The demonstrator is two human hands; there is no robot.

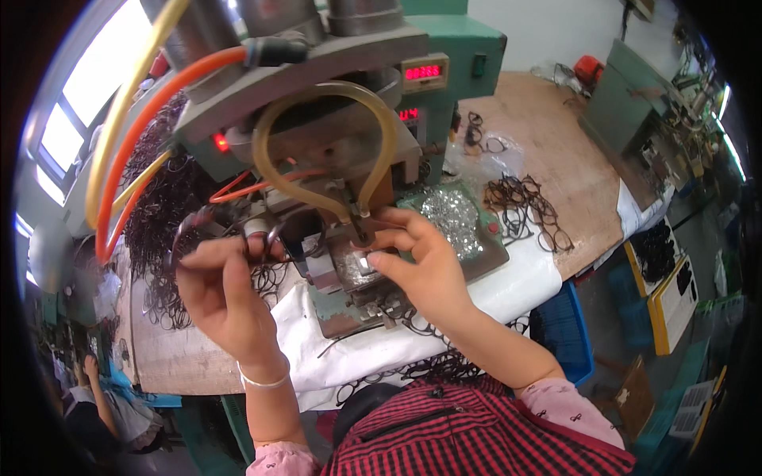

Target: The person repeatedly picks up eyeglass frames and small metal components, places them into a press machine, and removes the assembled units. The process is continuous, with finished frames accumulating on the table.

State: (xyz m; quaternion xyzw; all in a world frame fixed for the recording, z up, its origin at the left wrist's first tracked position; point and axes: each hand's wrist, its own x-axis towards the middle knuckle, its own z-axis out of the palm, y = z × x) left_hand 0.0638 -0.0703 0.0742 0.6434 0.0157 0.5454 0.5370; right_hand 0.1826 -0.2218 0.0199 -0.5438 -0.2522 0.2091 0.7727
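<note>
- Workshop: a wooden table (548, 123), partly under a white sheet (298, 337), carries a green press (468, 47).
- My left hand (230, 305): fingertips pinched on a dark eyeglass frame (184, 228) (blurred), left of the tooling.
- My right hand (432, 274): thumb and fingers narrowly spaced at the tooling, beside a small pale piece (366, 264); whether gripped, I cannot tell.
- Silvery bits (452, 218) lie heaped to the right; dark frames (528, 205) lie beyond.

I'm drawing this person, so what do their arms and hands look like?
The left hand and right hand wear no gloves. A thin, pale bracelet circles the left wrist. Pink sleeves leave the forearms bare; the right one has small dark loopy marks.
</note>
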